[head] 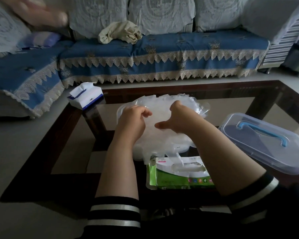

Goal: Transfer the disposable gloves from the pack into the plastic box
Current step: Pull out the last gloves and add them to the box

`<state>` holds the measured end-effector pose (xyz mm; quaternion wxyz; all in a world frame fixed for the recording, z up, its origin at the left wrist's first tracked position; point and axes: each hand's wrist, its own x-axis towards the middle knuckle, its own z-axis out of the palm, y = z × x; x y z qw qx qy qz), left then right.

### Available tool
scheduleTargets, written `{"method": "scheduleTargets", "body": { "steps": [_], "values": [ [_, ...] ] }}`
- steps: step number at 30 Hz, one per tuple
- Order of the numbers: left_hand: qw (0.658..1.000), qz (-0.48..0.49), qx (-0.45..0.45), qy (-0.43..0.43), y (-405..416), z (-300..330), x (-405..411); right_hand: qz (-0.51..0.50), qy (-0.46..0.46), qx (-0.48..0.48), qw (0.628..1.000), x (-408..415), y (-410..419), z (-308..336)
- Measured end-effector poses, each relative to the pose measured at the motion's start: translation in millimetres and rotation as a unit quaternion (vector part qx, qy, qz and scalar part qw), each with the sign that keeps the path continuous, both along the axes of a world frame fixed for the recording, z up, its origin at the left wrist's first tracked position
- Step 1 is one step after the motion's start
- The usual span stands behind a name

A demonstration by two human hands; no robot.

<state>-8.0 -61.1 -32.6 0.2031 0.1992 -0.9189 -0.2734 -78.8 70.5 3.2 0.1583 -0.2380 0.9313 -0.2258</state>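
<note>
A thick stack of clear disposable gloves [164, 107] lies over the open clear plastic box [119, 111] in the middle of the glass table. My left hand [133, 119] grips the stack's left side with curled fingers. My right hand [176, 118] holds the stack's right side, thumb toward the middle and fingers curled over the far edge. The box is mostly hidden under the gloves; only its left rim shows. The green and white glove pack [179, 173] lies nearer to me, its slot on top, with glove ends trailing across it.
The box's clear lid [266, 144] with a blue handle rests tilted at the table's right edge. A blue and white tissue pack [84, 96] sits on the far left corner of the dark-framed glass table [231, 87]. A blue-covered sofa [162, 52] stands behind.
</note>
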Motion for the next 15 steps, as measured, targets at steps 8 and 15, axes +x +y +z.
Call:
{"method": "scheduleTargets", "body": {
  "steps": [8, 15],
  "values": [
    [0.997, -0.002, 0.081, 0.016, -4, 7, 3, 0.124, 0.054, 0.016, 0.991, -14, -4, 27],
    [0.999, 0.050, 0.008, 0.018, -6, 9, 0, 0.192, 0.190, 0.079, 0.960, -50, -26, 43]
  ]
}}
